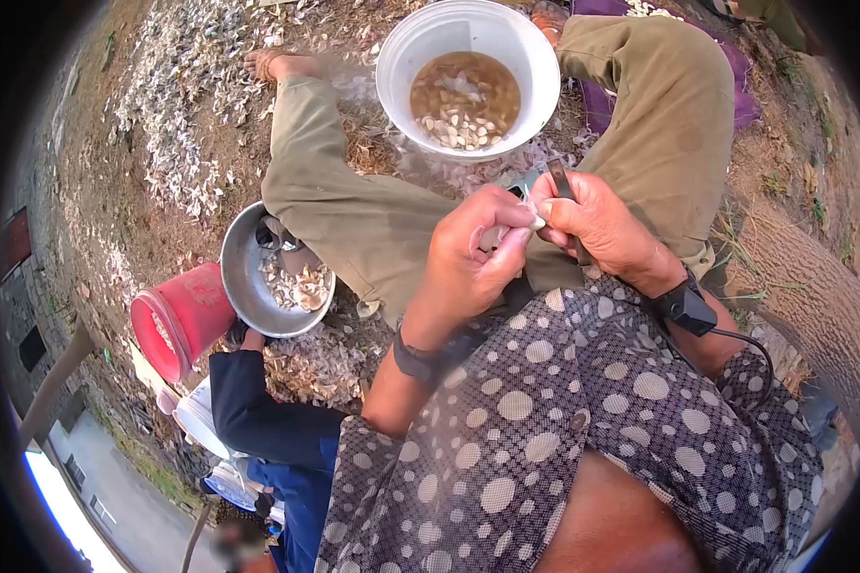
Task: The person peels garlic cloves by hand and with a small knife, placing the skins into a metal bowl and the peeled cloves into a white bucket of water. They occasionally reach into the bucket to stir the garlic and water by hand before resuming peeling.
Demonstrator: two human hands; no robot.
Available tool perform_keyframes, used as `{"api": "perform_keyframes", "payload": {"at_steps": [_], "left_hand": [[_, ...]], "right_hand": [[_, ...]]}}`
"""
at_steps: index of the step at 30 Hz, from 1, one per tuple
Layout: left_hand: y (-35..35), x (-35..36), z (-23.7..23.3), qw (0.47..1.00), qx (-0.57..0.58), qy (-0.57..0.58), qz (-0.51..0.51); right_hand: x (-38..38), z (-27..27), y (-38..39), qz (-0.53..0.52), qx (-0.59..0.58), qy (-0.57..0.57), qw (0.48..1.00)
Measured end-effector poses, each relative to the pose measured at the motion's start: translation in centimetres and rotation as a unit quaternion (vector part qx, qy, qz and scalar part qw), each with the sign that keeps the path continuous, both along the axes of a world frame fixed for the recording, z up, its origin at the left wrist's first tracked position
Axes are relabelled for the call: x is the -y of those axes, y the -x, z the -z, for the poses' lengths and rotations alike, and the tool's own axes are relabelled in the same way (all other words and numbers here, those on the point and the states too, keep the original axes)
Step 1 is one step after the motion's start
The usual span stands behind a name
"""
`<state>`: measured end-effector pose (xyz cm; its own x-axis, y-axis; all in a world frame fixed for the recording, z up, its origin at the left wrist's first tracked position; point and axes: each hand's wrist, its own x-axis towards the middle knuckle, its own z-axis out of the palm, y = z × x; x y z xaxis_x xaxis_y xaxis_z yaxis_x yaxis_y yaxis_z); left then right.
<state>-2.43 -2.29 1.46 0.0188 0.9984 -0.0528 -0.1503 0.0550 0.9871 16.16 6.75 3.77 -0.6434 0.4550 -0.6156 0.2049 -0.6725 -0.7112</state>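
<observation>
Your dotted shirt [506, 439] lay nearest, on your side of the white bucket [435, 36]. Between shirt and white bucket, your left hand [470, 253] pinched a pale clove [539, 222] between thumb and fingers, while your right hand [604, 227] gripped a dark blade-like tool [561, 181], thumb close to the clove. That clove was probably light, firm yet easily nicked, and slick once bare; its rounded sides seemed the best hold. More cloves [463, 131] sat in the white bucket's murky water. Left of the white bucket, nearer you, stood a metal bowl [243, 263], a red pail [201, 304] just beside it and a person in blue [301, 492] near. Papery skins [177, 124] littered the dirt ground [148, 239] left of the white bucket; far beyond them rose a pale wall [119, 487].
</observation>
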Motion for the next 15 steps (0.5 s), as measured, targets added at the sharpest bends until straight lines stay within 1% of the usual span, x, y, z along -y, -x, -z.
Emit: {"api": "perform_keyframes", "payload": {"at_steps": [1, 3, 6, 9, 10, 13, 15], "left_hand": [[-0.1, 0.0, 0.0, 1.000, 0.006, 0.011, -0.023], [-1.0, -0.3, -0.7, 0.992, 0.026, 0.062, -0.103], [-0.8, -0.3, -0.3, 0.989, 0.005, 0.060, -0.134], [-0.5, -0.3, 0.4, 0.993, -0.057, 0.025, -0.101], [-0.5, -0.8, -0.3, 0.991, -0.098, -0.029, -0.091], [-0.9, -0.4, -0.1, 0.992, 0.047, 0.074, -0.095], [-0.8, -0.7, -0.4, 0.984, 0.105, 0.118, -0.088]], "right_hand": [[0.4, 0.4, 0.3, 0.035, -0.004, 0.009, 0.999], [1.3, 0.8, 1.0, 0.101, -0.018, 0.025, 0.994], [1.8, 0.5, 1.4, 0.153, -0.023, -0.019, 0.988], [1.7, 0.2, 1.0, 0.094, 0.031, -0.080, 0.992], [2.1, 0.5, 1.4, 0.110, -0.005, -0.109, 0.988], [2.9, 1.9, 1.4, 0.141, -0.042, -0.152, 0.977], [3.2, 1.7, 1.4, 0.146, -0.027, -0.185, 0.971]]}}
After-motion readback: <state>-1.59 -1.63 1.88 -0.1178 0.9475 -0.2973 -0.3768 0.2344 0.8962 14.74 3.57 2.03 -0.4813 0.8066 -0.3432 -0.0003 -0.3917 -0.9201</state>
